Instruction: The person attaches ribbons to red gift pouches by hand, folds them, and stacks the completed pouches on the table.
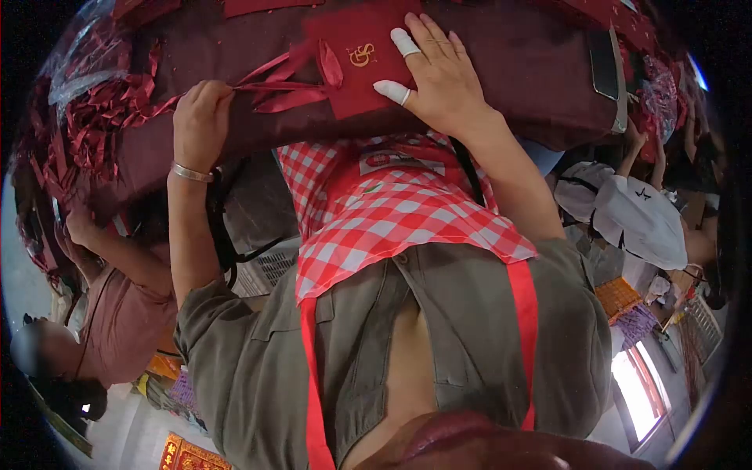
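Observation:
On the dark red cloth-covered table, a flat red card-like piece (362, 82) bears a gold emblem, with a looped red ribbon (301, 84) at its left side. My right hand (442, 82) lies flat over its right part, fingers stretched out; white finger covers wrap the thumb and one finger. My left hand (202, 117), with a bracelet on the wrist, is closed in a pinch on the red ribbon to the left of the piece. Whether the piece is a bag, a box or a folder cannot be made out.
A tangled heap of red ribbons (98, 129) and clear plastic wrap (90, 74) lie at the left. A phone (603, 66) rests near the table's right end. One person (129, 309) is at left; another in white (638, 219) at right. Red pieces (262, 6) lie along the far side.

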Available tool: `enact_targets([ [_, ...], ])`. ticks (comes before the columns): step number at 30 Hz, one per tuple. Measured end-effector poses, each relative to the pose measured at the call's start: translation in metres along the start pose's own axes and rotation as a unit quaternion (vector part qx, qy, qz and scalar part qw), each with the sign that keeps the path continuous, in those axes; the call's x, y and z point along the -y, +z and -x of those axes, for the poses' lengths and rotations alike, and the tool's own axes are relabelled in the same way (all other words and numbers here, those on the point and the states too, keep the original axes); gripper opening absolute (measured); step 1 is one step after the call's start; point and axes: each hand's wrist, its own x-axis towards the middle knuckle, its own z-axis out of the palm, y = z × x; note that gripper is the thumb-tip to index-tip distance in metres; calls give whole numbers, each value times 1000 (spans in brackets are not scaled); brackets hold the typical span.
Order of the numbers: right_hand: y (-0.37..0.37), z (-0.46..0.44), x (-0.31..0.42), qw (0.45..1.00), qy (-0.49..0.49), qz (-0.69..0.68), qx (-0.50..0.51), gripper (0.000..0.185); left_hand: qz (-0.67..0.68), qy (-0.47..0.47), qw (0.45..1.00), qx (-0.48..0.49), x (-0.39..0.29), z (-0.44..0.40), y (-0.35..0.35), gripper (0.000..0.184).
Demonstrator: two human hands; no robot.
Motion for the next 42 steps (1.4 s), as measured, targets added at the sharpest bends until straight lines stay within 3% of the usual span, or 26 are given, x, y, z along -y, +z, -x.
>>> enact_targets([
  [2,-2,-1,-2,999,1,9,46,80,-4,-9,1000,1,-1,-1,0,6],
  [4,-17,-1,2,998,-20,-14,49,64,-7,-13,1000,-4,-2,-3,0,6],
  [5,-23,0,4,999,-24,-7,45,64,-2,-36,999,11,-3,-2,-1,6],
  [7,-32,1,6,984,-49,6,173,78,1,-55,998,14,-1,2,-3,6],
  [10,-38,2,13,981,-93,-47,164,74,109,-133,982,73,-4,7,-14,8],
  [11,-48,-1,19,983,-129,-65,115,65,107,-129,984,64,-5,8,-21,8],
  [13,-66,-18,24,967,-196,-134,88,55,223,-215,942,125,0,11,-35,8],
  [14,-76,-31,25,961,-235,-139,40,44,288,-213,928,107,7,13,-41,6],
  [16,-96,-59,25,958,-238,-157,-41,47,378,-272,883,51,11,7,-55,6],
  [17,-100,-77,25,954,-221,-157,-131,41,439,-259,859,-51,1,3,-58,11],
  [18,-98,-92,15,948,-200,-107,-223,31,437,-259,860,-55,-1,1,-58,11],
  [20,-94,-112,-5,938,-36,-134,-318,40,414,-290,851,-145,8,-1,-60,12],
  [21,-87,-118,-26,935,10,-185,-302,46,375,-285,867,-161,17,6,-51,11],
  [23,-53,-125,-67,897,143,-254,-332,51,334,-325,877,-119,38,25,-33,13],
  [24,-39,-123,-79,908,166,-186,-336,59,237,-342,901,-122,38,30,-28,13],
  [25,-33,-119,-86,933,186,-131,-280,60,142,-354,917,-120,40,33,-24,13],
  [26,-28,-119,-95,943,209,-93,-242,62,137,-361,914,-126,52,40,-20,13],
  [27,-22,-116,-103,949,232,-54,-204,64,20,-339,926,-163,61,46,-15,12],
  [28,-15,-114,-106,951,211,-40,-224,62,-96,-313,924,-196,68,48,-13,11],
  [34,-14,-108,-113,967,188,46,-165,53,-177,-335,900,-214,80,30,-18,21],
  [36,-15,-102,-119,969,167,49,-173,53,-285,-345,877,-175,82,20,-15,25],
  [37,-13,-105,-120,972,140,47,-180,53,-264,-384,874,-139,88,17,-14,25],
  [39,-20,-105,-108,972,139,57,-181,53,-268,-370,872,-176,104,17,-6,17],
  [41,-32,-101,-100,964,65,94,-239,45,-268,-246,890,-275,101,7,-3,8],
  [42,-42,-97,-87,968,61,44,-240,41,-251,-240,891,-291,83,-5,-5,5],
])
